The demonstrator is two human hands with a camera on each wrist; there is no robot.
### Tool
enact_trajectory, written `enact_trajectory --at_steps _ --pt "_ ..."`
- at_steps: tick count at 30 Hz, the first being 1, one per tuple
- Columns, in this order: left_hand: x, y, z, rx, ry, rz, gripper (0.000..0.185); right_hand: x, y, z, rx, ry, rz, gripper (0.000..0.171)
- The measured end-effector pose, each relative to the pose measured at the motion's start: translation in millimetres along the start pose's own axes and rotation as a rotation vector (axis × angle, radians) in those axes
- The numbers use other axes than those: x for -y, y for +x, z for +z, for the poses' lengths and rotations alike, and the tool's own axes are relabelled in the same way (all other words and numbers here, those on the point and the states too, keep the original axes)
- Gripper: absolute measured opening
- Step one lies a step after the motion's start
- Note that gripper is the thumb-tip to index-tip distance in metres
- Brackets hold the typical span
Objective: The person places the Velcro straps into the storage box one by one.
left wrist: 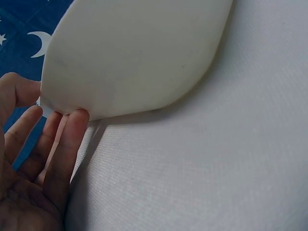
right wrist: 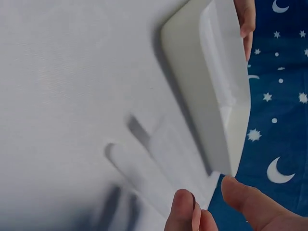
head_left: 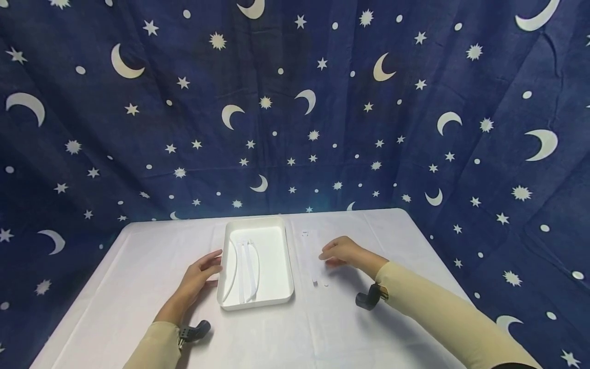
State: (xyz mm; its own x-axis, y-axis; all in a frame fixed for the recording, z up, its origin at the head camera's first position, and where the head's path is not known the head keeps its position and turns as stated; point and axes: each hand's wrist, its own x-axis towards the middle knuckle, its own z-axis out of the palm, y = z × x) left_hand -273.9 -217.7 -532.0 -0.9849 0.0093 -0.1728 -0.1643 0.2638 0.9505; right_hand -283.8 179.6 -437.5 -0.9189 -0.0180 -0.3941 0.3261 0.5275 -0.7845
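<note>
A shallow white tray [head_left: 276, 266] lies on the table with several slim white pieces inside, among them a curved strip [head_left: 235, 274] and a straight strip [head_left: 241, 277]. At the tray's left wall, my left hand [head_left: 198, 277] touches the side with extended fingers, also seen in the left wrist view. Right of the tray, my right hand [head_left: 343, 252] hovers near long white strips [right wrist: 139, 168], which blend into the cloth. Its thumb and fingers are apart with nothing visible between them. The strips' exact kind cannot be told.
A white cloth covers the table [head_left: 258, 338]. Beyond the strips lies a tiny pale piece [head_left: 304, 233]; a small white bit [head_left: 325, 285] lies closer. A dark blue curtain [head_left: 286, 128] with moons and stars hangs behind the table and along its right side.
</note>
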Motion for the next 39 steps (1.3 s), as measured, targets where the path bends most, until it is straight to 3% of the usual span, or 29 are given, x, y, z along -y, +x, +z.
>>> enact_trajectory --at_steps 16,26,32,39 --pt "4.7 1.4 1.8 -0.004 -0.005 -0.005 0.064 -42.3 8.3 17.7 -0.063 0.058 0.053 0.030" --pt "3.4 3.0 1.1 -0.007 -0.004 -0.006 0.063 -49.8 15.9 31.3 -0.202 -0.093 0.013 0.028" --pt "3.1 2.6 0.4 -0.005 -0.003 -0.010 0.064 -44.9 15.8 36.3 -0.238 -0.158 0.013 0.028" --pt "2.6 2.0 0.5 0.006 -0.001 -0.007 0.064 -44.5 8.3 39.4 -0.265 -0.198 -0.107 0.029"
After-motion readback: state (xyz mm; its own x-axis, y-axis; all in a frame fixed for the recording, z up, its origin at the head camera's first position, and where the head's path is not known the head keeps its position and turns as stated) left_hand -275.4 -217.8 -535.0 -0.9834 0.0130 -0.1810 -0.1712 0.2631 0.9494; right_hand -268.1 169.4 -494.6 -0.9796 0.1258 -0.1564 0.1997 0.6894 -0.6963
